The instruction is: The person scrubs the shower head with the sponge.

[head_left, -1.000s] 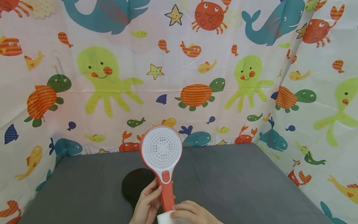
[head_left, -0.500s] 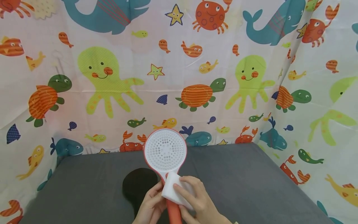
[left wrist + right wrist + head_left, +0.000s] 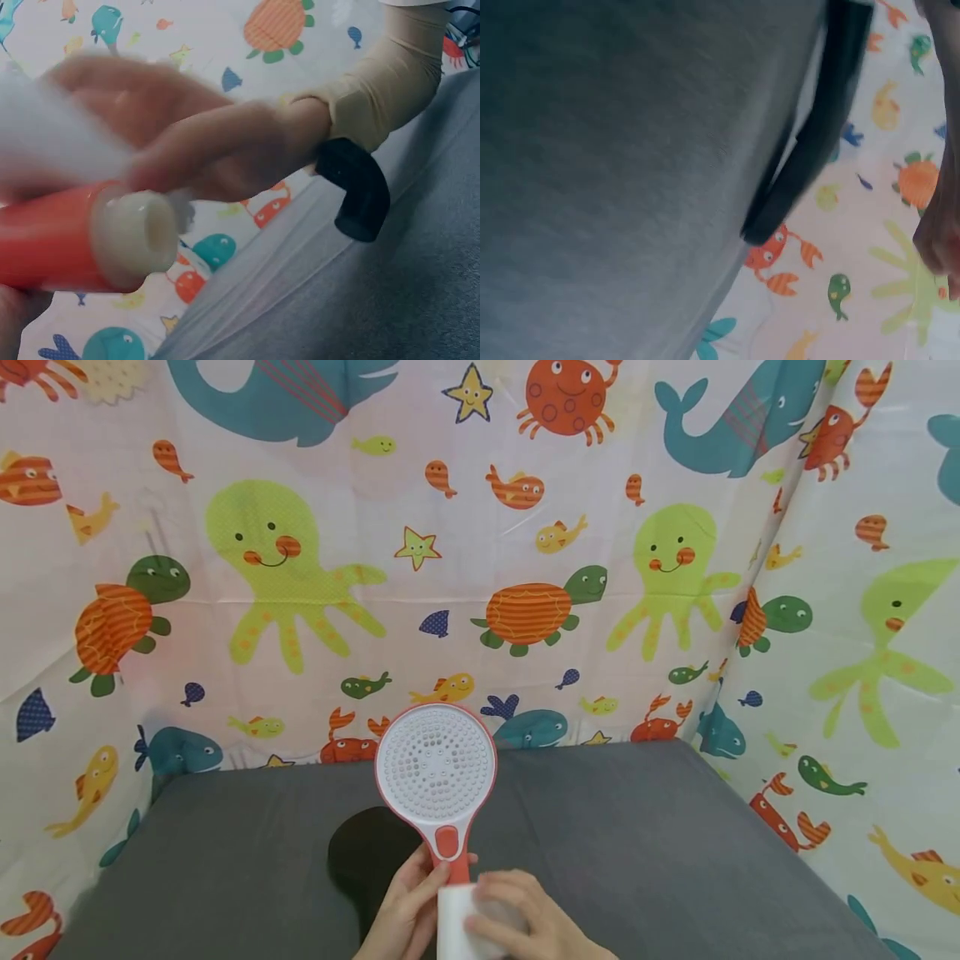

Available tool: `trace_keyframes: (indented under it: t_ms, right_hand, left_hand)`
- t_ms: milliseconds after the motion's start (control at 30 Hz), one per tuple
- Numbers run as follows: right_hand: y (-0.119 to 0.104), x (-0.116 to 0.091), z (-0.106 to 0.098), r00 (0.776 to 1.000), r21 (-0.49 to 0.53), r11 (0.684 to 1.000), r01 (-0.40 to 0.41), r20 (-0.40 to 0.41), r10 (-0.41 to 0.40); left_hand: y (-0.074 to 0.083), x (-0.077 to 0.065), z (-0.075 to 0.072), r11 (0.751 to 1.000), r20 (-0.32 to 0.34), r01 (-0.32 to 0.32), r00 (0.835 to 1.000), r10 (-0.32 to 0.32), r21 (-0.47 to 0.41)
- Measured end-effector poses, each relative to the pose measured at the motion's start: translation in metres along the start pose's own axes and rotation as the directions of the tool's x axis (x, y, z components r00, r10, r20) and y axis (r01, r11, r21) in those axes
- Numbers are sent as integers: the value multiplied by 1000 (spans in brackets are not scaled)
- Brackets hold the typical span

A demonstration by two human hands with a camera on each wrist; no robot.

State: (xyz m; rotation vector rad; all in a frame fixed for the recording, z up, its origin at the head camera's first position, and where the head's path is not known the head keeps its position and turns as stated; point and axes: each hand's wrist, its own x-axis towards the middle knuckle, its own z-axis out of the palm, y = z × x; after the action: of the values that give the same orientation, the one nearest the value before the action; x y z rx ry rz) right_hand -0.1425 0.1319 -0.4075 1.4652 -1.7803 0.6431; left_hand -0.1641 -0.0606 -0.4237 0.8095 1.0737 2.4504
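A handheld shower head [image 3: 435,760], with a white nozzle face and an orange-red body, is upright in the head view, its face toward me. My left hand [image 3: 405,906] grips its handle from the left, thumb across the front. My right hand [image 3: 528,914] holds a white sponge [image 3: 456,931] over the lower handle, hiding that part in the head view. In the left wrist view the handle's pale open end [image 3: 146,232] sticks out below the blurred right hand and sponge. Only a hand's edge shows at the right of the right wrist view.
A black rounded thing with a narrowing neck [image 3: 371,852] lies on the grey-covered table [image 3: 622,852], behind the left hand. A curtain printed with sea animals [image 3: 480,560] stands round the back and sides. A black bent piece [image 3: 360,195] hangs at the right wrist.
The right hand slid the sponge up the handle to the button, then back down, uncovering the button. The shower head shifted slightly right, then a little back left, still in the left hand.
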Motion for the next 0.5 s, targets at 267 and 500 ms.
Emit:
trace_keyframes:
  t_ms: [267,500]
  right_hand:
    - [-5,16,5,937,115,954,-278,-186,296]
    - [-3,-7,16,993,189,979,-73,-74,89]
  left_hand:
    - [5,0,-1,995,-51,44,998,-39,94]
    - [13,0,-6,992,-151,74,987,-58,102]
